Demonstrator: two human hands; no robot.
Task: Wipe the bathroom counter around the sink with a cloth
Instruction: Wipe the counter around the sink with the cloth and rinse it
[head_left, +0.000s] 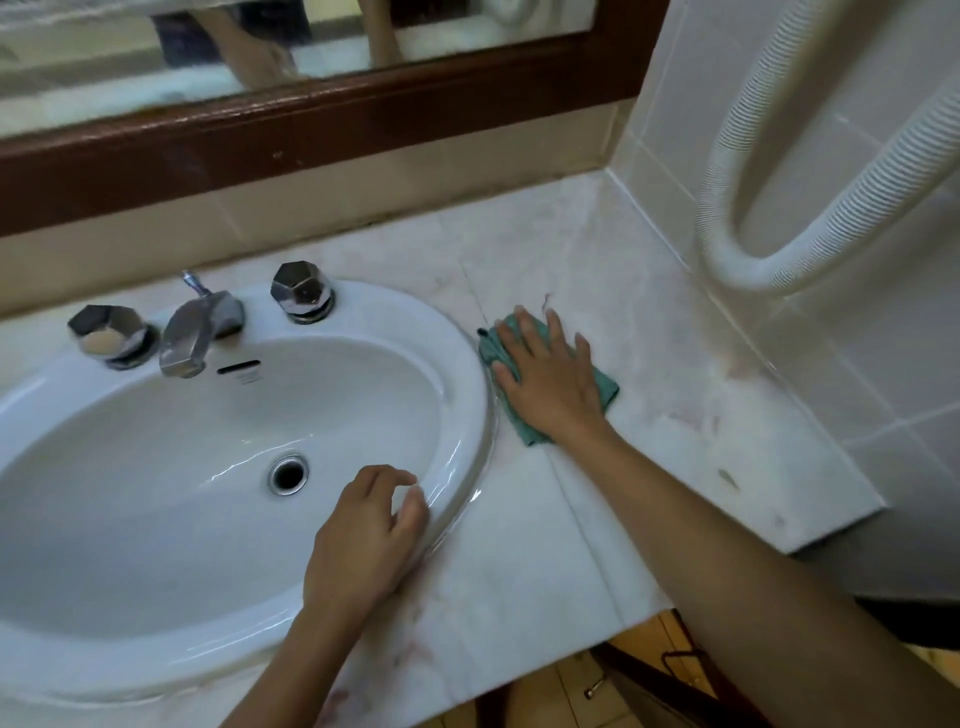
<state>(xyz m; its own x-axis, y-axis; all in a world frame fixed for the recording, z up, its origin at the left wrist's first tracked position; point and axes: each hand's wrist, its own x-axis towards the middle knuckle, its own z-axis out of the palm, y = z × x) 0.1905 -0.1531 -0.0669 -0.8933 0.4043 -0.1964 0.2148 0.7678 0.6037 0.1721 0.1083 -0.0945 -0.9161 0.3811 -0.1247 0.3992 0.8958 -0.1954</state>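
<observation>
A folded green cloth (607, 387) lies flat on the pale marble counter (701, 415), just right of the white oval sink (467, 374). My right hand (550, 374) presses down on the cloth with fingers spread, covering most of it. The thumb side of that hand touches the sink's rim. My left hand (363, 540) rests on the sink's front right rim, fingers loosely curled, holding nothing.
A chrome faucet (195, 332) and two chrome knobs (301, 293) (109, 335) stand at the back of the sink. A wood-framed mirror (311, 124) runs behind. A white ribbed hose (789, 208) hangs on the tiled right wall. The counter's front edge drops off below.
</observation>
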